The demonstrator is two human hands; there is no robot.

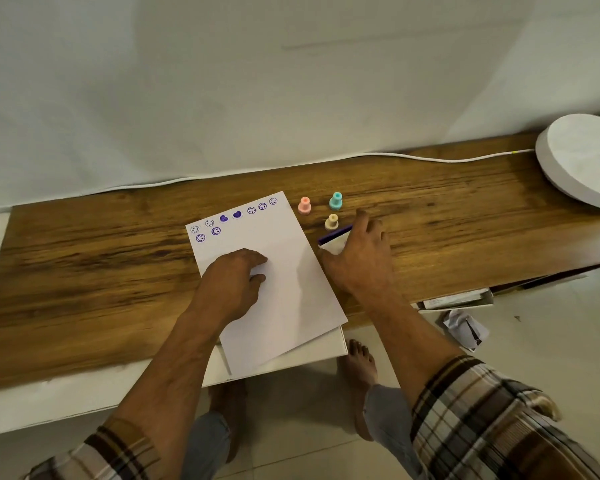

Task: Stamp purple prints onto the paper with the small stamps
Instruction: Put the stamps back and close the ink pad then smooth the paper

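a: what are the hands doing?
b: the left hand (234,277) lies palm down on the paper (291,292), fingers loosely curled, gripping nothing. the right hand (357,252) is spread over the ink pad (335,239) just off the paper's right edge, thumb and fingers around its sides

a: and the stamps?
b: three small knob-shaped plastic ones stand upright beyond the right hand: a pink stamp (304,205), a teal stamp (335,200), and a beige stamp (331,222) nearest the pad

a: anything printed?
b: purple prints (231,218) along the paper's far edge, smiley faces and two solid hearts. no readable writing

a: the surface?
b: a table (84,258) of dark-streaked wood grain with a white front edge. a white cable (413,156) runs along the back, beside a pale cloth backdrop (222,81). a round white disc (584,159) sits far right. glossy floor tiles (551,327) below, with crumpled paper (465,327)
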